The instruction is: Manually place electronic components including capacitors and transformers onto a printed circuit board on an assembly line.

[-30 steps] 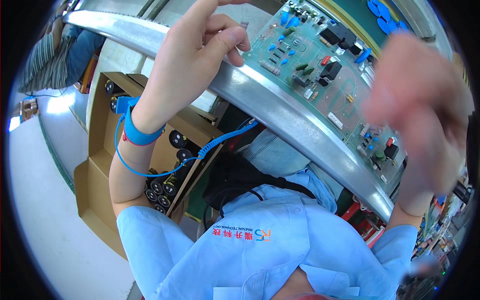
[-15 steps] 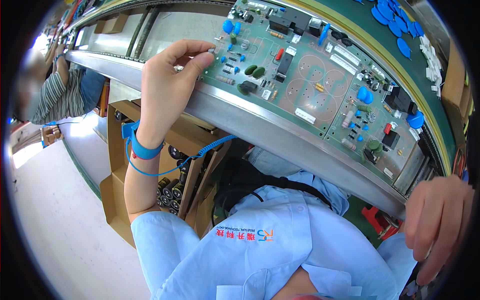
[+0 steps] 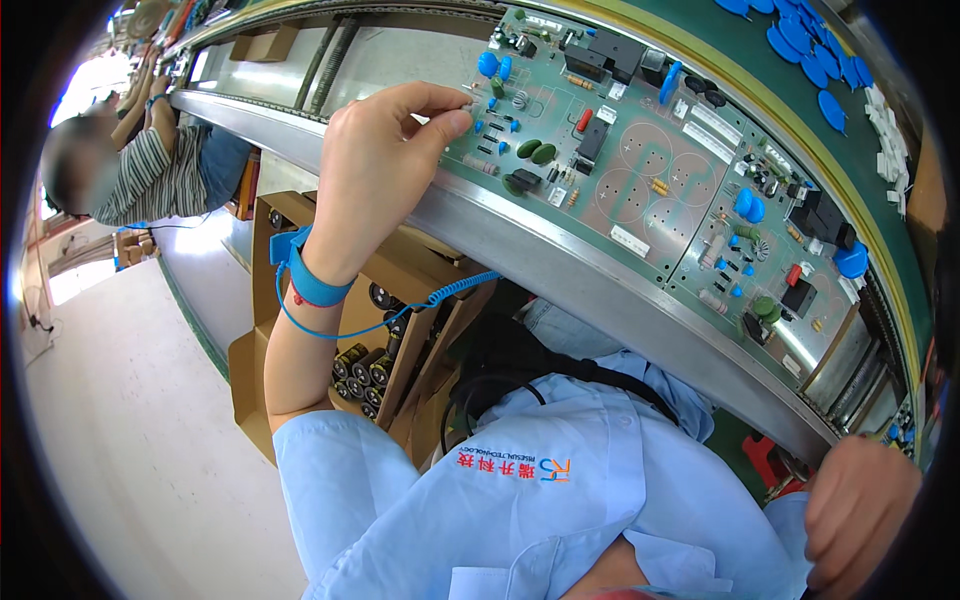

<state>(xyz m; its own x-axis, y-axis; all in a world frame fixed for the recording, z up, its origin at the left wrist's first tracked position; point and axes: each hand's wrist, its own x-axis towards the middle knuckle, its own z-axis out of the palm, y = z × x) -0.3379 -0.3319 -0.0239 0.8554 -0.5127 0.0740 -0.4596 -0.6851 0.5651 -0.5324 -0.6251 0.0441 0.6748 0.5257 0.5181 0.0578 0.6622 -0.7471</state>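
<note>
My left hand is closed in a pinch at the left edge of a green circuit board. A small grey component shows at its fingertips; its exact kind is too small to tell. Blue disc parts, green oval parts and black heat sinks stand on the board. A second board section with similar parts adjoins it on the right. At the lower right is my right hand, apart from the boards. Its fingers bend downward but are blurred, and whatever they may hold is hidden.
The boards lie on a metal-railed conveyor. Below my left wrist is a cardboard box holding black cylindrical capacitors. A coiled blue cord runs from my wristband. Loose blue discs lie beyond the boards. Another person works at far left.
The whole view has shifted, so boards and box appear further right. My left hand keeps its pinch by the board's left edge. My right hand has moved lower, toward my body.
</note>
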